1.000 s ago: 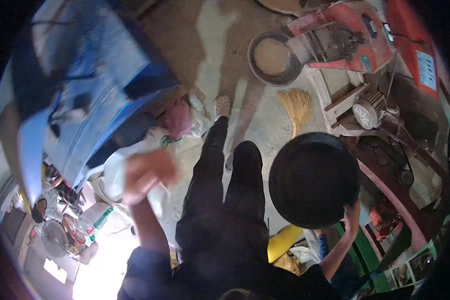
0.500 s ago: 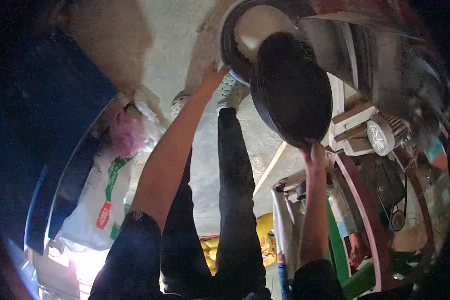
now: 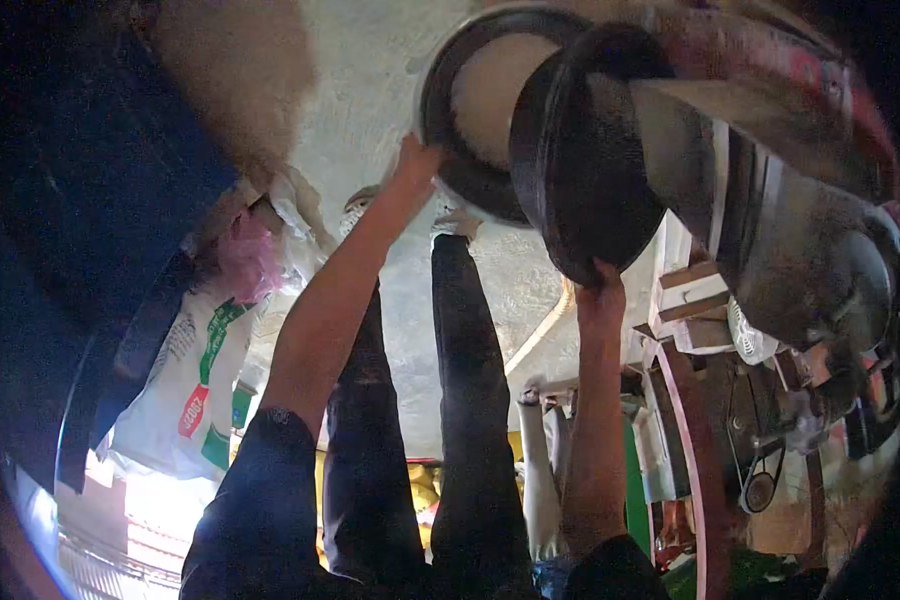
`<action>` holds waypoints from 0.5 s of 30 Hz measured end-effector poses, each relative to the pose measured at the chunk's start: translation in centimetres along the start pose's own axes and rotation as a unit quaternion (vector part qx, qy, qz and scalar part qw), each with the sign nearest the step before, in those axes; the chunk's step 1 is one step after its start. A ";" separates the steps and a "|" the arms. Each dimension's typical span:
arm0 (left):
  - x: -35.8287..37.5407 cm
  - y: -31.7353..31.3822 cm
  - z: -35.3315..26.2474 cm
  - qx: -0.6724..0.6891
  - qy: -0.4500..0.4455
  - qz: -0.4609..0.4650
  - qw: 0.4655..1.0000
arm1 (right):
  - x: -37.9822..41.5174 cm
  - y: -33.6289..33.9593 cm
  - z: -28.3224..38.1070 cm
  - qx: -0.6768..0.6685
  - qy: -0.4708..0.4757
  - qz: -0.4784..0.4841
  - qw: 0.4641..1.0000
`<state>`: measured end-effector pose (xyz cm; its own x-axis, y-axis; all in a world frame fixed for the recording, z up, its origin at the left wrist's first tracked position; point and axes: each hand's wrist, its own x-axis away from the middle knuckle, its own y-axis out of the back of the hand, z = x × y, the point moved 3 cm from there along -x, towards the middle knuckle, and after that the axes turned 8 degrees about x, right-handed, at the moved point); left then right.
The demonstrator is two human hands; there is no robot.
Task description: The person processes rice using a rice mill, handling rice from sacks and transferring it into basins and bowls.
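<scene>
A round dark-rimmed basin with pale material in it is at the top middle. My left hand is closed at its near left rim. Right of it, a tilted round black pan overlaps the basin's edge. My right hand is closed on the pan's lower rim, with some fingers hidden behind it. What the pan holds, if anything, cannot be made out. Both arms reach forward above my dark-trousered legs.
To the left lies a white printed sack, with pink plastic above it. At right stand metal machinery, a belt pulley and a curved pink frame. Grey floor stretches ahead.
The black pan has tilted and shifted slightly upward, showing more of its side. The basin has moved a little left, uncovering more of its pale contents. Both hands moved with them.
</scene>
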<state>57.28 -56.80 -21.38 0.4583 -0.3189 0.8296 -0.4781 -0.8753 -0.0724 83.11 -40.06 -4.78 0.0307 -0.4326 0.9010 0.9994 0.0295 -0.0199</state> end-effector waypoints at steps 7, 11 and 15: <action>9.4 9.4 -2.9 0.015 0.047 -0.179 0.983 | -3.8 -0.6 -1.5 -0.001 -0.004 0.006 1.000; 13.0 14.5 0.0 0.107 0.027 -0.263 0.958 | -9.0 -0.4 -4.7 0.008 -0.005 -0.018 1.000; 17.5 19.5 2.0 0.096 0.024 -0.361 0.927 | -11.8 -1.9 -6.0 0.036 0.033 -0.029 0.998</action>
<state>57.51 -80.15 -9.36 0.5711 0.3887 0.7230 0.0859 -0.9043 0.4183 80.95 -40.44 -17.97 -0.0236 -0.4944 0.8689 0.9957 0.0664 0.0649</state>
